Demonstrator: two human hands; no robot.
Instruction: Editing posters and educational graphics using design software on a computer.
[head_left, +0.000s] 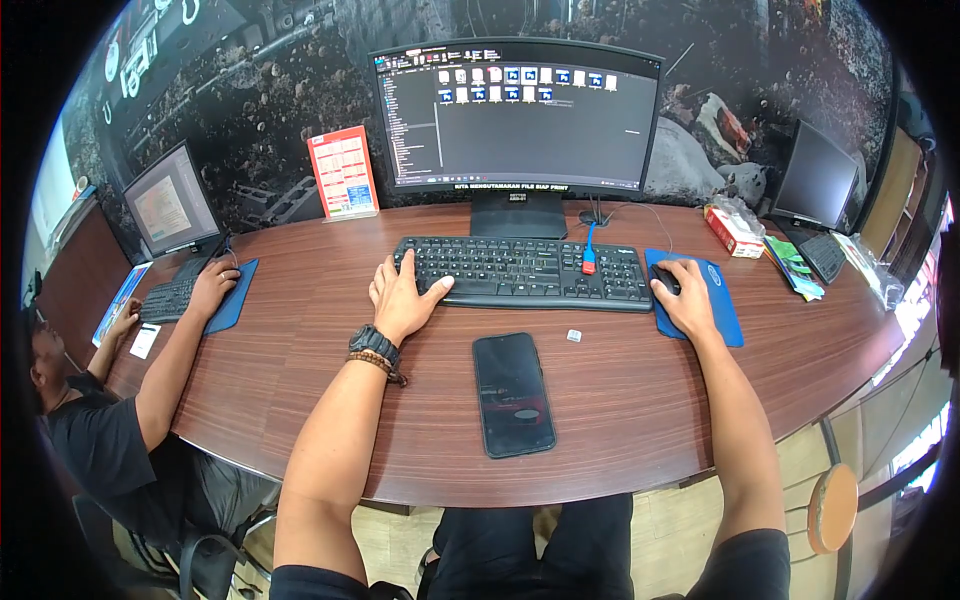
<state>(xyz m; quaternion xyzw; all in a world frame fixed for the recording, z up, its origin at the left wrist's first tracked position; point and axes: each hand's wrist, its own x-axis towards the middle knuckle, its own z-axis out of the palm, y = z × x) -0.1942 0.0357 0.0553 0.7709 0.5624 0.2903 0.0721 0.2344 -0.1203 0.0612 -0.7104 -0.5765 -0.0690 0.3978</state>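
Observation:
My left hand [400,298] rests on the left end of a black keyboard [520,285], fingers spread and thumb out over the lower keys. A dark watch [372,345] and a beaded bracelet [378,364] circle that wrist. Under my right hand [688,298] is a black computer mouse [664,281], with the fingers curved over it on a blue mouse pad [722,300]. Behind the keyboard a wide monitor [530,130] displays a dark file window with rows of icons. A red plug-like piece on a blue cable [589,258] lies over the keyboard's right part.
A dark-screened phone [514,395] lies before the keyboard, near a small pale square piece [574,335]. A red desk calendar [344,172] stands left of the monitor. At far left, a person [120,420] works at another computer. A red-and-white box [733,232] sits at right.

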